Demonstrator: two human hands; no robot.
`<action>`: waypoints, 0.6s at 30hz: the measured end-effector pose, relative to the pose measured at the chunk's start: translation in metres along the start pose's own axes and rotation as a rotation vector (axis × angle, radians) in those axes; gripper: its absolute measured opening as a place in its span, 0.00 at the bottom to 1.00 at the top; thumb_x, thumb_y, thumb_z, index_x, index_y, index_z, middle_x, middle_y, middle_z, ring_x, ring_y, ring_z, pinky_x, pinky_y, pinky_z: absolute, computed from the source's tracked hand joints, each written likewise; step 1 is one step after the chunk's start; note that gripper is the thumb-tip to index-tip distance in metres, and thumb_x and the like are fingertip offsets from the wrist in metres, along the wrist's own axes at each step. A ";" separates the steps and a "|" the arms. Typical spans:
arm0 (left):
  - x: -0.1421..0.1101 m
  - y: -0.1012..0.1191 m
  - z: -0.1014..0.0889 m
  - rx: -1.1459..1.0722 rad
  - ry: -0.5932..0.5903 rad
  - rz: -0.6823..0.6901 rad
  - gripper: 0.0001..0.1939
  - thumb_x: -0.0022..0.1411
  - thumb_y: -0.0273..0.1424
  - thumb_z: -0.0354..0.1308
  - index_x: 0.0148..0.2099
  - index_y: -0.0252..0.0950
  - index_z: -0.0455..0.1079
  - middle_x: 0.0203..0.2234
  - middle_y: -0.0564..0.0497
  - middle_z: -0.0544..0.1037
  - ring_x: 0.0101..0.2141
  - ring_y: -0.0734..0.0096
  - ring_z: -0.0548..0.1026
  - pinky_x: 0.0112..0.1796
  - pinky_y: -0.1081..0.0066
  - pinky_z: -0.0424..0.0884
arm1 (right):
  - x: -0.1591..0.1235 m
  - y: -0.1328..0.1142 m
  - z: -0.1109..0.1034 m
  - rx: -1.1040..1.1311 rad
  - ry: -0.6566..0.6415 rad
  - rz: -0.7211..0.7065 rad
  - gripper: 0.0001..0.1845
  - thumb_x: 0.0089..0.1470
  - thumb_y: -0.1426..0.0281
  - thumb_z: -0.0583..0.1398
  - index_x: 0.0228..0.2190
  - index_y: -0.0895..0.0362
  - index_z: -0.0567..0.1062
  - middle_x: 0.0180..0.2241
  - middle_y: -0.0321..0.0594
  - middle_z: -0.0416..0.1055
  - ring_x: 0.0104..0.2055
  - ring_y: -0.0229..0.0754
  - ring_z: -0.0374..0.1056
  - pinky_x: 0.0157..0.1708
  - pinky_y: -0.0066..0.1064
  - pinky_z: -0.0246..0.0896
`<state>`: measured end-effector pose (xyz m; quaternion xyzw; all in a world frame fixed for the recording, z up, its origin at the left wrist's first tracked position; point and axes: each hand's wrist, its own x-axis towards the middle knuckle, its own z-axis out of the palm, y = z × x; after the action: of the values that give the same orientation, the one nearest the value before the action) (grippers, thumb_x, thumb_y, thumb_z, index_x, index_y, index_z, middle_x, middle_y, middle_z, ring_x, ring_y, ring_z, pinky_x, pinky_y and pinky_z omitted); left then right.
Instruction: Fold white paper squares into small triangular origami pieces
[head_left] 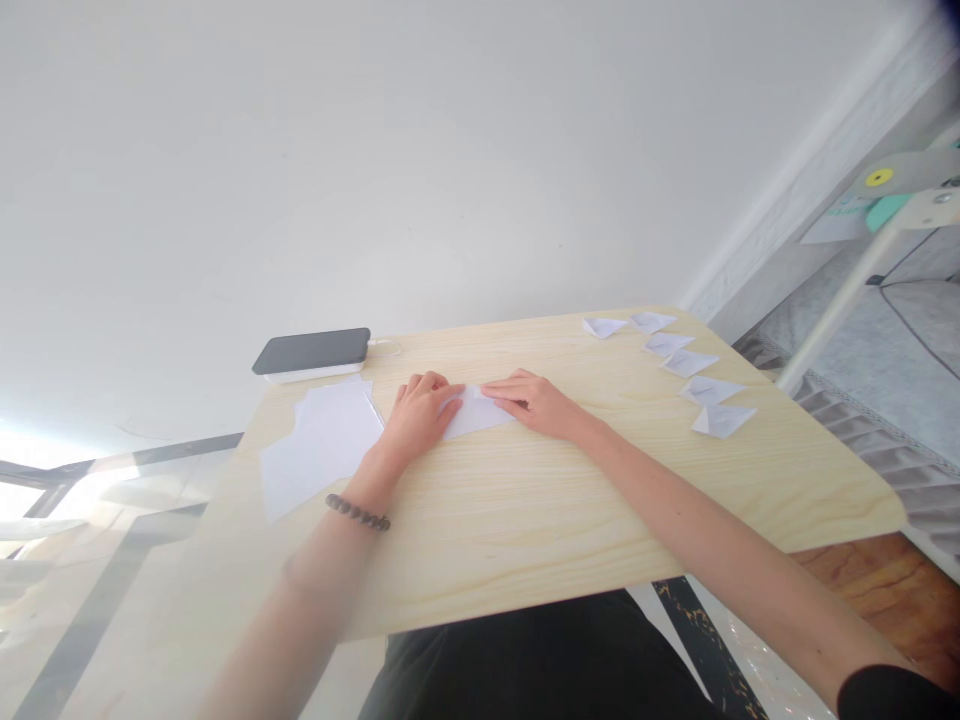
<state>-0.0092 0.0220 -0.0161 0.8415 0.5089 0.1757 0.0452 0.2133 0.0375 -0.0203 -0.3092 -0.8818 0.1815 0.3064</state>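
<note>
A white sheet of paper (475, 414), partly folded, lies on the table between my two hands. My left hand (424, 408) is closed on its left end, thumb and forefinger at the upper edge, with a dark bead bracelet on the wrist. At the right end my right hand (537, 402) is closed too, its fingers together and the thumb below them on the paper. The parts under my fingers are hidden. Beside my left hand lie loose white sheets (322, 440), overlapping, with a thin edge line near my wrist.
Several small folded paper shapes (690, 362) stand along the right side of the wooden table (540, 530). A dark phone (313, 350) rests on a white box at the back left, near a white cable (387, 346). A white wall (450, 180) rises behind the table.
</note>
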 end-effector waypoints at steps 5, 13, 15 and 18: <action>0.000 0.001 -0.001 0.018 0.004 -0.020 0.17 0.62 0.37 0.43 0.50 0.45 0.65 0.39 0.47 0.66 0.41 0.62 0.62 0.41 0.62 0.59 | -0.001 0.001 -0.001 0.056 -0.043 0.058 0.16 0.53 0.71 0.54 0.44 0.50 0.70 0.45 0.35 0.70 0.42 0.39 0.63 0.43 0.36 0.60; 0.001 0.005 -0.006 0.070 -0.021 0.041 0.18 0.62 0.33 0.44 0.53 0.49 0.61 0.38 0.48 0.65 0.39 0.64 0.62 0.40 0.63 0.59 | -0.003 0.003 0.003 0.052 -0.026 0.060 0.14 0.51 0.69 0.56 0.41 0.49 0.73 0.43 0.32 0.71 0.42 0.40 0.60 0.42 0.36 0.62; 0.001 0.006 -0.006 0.080 -0.023 0.058 0.18 0.62 0.32 0.44 0.53 0.49 0.62 0.38 0.48 0.66 0.39 0.64 0.62 0.40 0.64 0.59 | -0.003 0.002 0.003 0.038 -0.020 0.055 0.14 0.51 0.69 0.56 0.41 0.49 0.73 0.43 0.31 0.71 0.42 0.40 0.60 0.41 0.35 0.62; 0.001 0.005 -0.006 0.088 -0.020 0.074 0.18 0.62 0.33 0.43 0.53 0.48 0.62 0.38 0.48 0.66 0.39 0.64 0.62 0.40 0.64 0.59 | -0.003 0.001 0.003 0.018 -0.010 0.049 0.14 0.51 0.70 0.55 0.40 0.50 0.74 0.43 0.31 0.71 0.41 0.40 0.60 0.40 0.34 0.63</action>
<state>-0.0069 0.0194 -0.0087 0.8626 0.4844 0.1460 0.0066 0.2136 0.0359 -0.0244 -0.3271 -0.8738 0.1986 0.3001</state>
